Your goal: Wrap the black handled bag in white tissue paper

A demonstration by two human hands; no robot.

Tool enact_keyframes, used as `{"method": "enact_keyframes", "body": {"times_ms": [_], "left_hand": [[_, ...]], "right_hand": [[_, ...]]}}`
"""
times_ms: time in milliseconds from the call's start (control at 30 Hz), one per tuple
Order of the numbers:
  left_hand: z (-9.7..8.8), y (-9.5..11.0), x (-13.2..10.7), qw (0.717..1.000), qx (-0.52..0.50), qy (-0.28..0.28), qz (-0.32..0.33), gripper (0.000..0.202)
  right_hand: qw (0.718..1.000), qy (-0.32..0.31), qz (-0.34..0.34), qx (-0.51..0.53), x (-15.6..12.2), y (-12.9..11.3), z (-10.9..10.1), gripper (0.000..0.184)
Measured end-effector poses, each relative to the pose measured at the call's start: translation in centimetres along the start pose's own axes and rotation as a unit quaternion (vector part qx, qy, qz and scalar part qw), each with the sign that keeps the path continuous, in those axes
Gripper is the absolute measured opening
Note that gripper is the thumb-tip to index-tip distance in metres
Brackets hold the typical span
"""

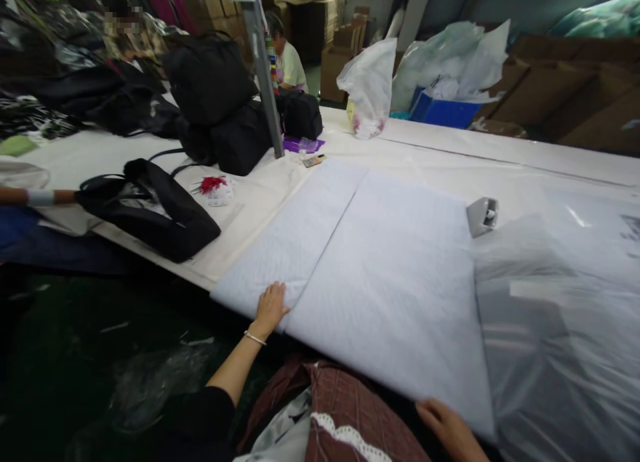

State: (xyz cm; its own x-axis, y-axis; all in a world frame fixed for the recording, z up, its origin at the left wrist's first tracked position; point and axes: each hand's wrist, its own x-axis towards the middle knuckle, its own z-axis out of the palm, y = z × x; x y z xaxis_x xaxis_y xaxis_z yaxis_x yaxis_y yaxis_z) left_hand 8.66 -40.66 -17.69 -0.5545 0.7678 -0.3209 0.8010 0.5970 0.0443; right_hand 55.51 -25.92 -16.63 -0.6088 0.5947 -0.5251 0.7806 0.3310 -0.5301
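Lying across workshop table (425,162), perhaps fabric (390,262)

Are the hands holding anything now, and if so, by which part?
The left hand rests on the pale sheet near its front edge, no grip showing. Whether the right hand, at that edge, holds it cannot be told.

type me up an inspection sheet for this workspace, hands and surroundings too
surface: white table, partly covered by pale sheeting
job's things: pale sheeting flat, reaching the near edge, a line running across it
clutter: black bag, red-and-white bundle, clear plastic at right
hands: left hand on the sheeting; right hand at its near edge, grip unclear
cables: nothing seen
surroundings: cardboard boxes, co-worker behind, plastic litter on the floor
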Motion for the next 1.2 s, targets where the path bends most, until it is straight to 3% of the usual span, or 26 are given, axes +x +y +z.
{"method": "enact_keyframes", "body": {"times_ms": [100,233,367,500,633,833,967,1200], "left_hand": [[-0.4,0.7,0.6,1.0,-0.006,0.002,0.03,0.056],[-0.7,1.1,1.4,0.998,-0.01,-0.006,0.06,0.037],[-1.2,1.1,2.5,0.996,-0.015,-0.042,0.083,0.027],[-1.8,1.2,3.7,0.991,-0.023,-0.079,0.107,0.031],[-2.5,1.2,4.7,0.987,-0.03,-0.109,0.117,0.022],[-3.8,1.8,5.5,0.98,-0.065,-0.128,0.136,0.025],[-3.4,4.5,5.1,0.971,-0.126,-0.146,0.145,0.023],[-0.8,9.5,4.0,0.937,-0.261,-0.204,0.111,0.022]], "right_hand": [[0.998,0.033,0.047,0.038,4.4,-1.6,1.2,0.023],[0.996,0.078,0.038,-0.031,8.7,-5.8,2.6,0.043],[0.981,0.068,0.028,-0.177,9.7,-10.3,3.3,0.045],[0.973,0.048,0.019,-0.225,10.3,-12.8,3.4,0.039],[0.966,0.025,-0.001,-0.259,11.7,-14.1,3.4,0.027],[0.953,-0.024,-0.019,-0.303,13.9,-14.8,3.6,0.022],[0.949,-0.041,-0.023,-0.311,14.5,-14.9,3.5,0.021],[0.95,-0.063,-0.021,-0.304,14.5,-15.3,2.4,0.021]]}}
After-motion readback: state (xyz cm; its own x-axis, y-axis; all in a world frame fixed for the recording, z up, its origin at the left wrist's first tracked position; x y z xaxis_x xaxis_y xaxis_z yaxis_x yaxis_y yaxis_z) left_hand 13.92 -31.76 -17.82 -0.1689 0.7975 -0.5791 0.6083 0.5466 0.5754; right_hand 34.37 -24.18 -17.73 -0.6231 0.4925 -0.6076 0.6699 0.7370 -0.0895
